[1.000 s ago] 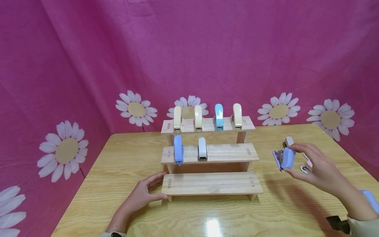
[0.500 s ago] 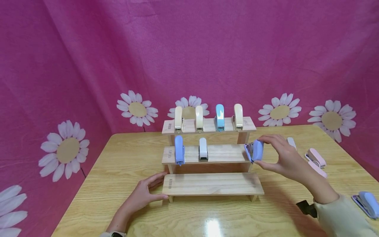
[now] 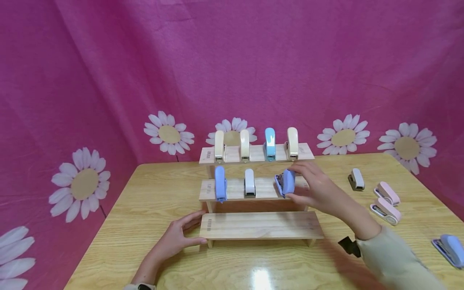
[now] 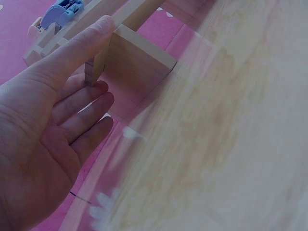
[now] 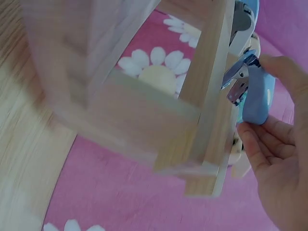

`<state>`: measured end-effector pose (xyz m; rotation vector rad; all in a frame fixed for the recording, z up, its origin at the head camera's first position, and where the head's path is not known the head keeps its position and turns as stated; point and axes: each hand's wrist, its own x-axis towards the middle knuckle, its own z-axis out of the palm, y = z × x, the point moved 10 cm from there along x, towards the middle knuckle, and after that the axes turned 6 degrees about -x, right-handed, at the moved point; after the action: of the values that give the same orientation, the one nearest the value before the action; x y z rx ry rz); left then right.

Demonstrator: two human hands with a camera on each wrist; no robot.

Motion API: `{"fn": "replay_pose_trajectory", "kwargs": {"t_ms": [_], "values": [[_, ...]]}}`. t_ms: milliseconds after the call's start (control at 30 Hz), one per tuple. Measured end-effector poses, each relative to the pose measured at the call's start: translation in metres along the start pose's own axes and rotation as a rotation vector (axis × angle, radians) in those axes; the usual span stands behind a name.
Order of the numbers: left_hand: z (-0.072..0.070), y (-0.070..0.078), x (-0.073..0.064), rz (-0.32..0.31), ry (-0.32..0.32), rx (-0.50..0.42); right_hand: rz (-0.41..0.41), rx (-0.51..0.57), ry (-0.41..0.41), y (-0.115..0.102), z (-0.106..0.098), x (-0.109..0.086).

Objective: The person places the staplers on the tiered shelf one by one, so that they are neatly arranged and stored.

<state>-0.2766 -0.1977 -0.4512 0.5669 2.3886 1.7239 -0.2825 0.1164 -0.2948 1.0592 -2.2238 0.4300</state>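
My right hand (image 3: pixel 316 186) pinches a blue-purple stapler (image 3: pixel 288 182) between thumb and fingers, tilted on its side, over the right part of the middle shelf (image 3: pixel 266 188) of a three-step wooden display stand. In the right wrist view the same stapler (image 5: pixel 260 94) shows its metal inner part close to the shelf edge. With thumb and index finger, my left hand (image 3: pixel 177 237) holds the left end of the bottom shelf (image 3: pixel 261 225). A blue-purple stapler (image 3: pixel 220 183) and a white stapler (image 3: pixel 249 182) stand upright on the middle shelf.
On the top shelf (image 3: pixel 257 150) stand cream staplers (image 3: pixel 292 143) and a light blue stapler (image 3: pixel 270 144). Right of the stand, a white stapler (image 3: pixel 357 179), two pink staplers (image 3: pixel 386 210) and a blue-purple stapler (image 3: pixel 449 250) lie on the wooden table (image 3: pixel 127 209). A pink flowered cloth (image 3: pixel 232 72) hangs behind.
My right hand has carried the blue-purple stapler leftward from above the table's right side to the middle shelf. My left hand has stayed at the bottom shelf.
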Motion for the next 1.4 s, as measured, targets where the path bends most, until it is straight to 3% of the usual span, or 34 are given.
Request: {"fn": "replay_pose_trajectory", "kwargs": {"t_ms": [367,633,1200,1400], "values": [[0.001,0.001,0.0,-0.017,-0.01,-0.016,-0.012,-0.03,-0.063,-0.011,0.016,0.019],[0.001,0.001,0.0,-0.014,-0.005,-0.03,-0.07,-0.025,-0.07,-0.015,0.022,0.025],[0.0,0.001,0.0,-0.023,-0.002,-0.022,-0.012,0.01,-0.129,-0.01,0.036,0.025],[0.0,-0.001,0.001,-0.025,-0.005,-0.013,0.0,0.007,-0.126,-0.011,0.032,0.024]]}}
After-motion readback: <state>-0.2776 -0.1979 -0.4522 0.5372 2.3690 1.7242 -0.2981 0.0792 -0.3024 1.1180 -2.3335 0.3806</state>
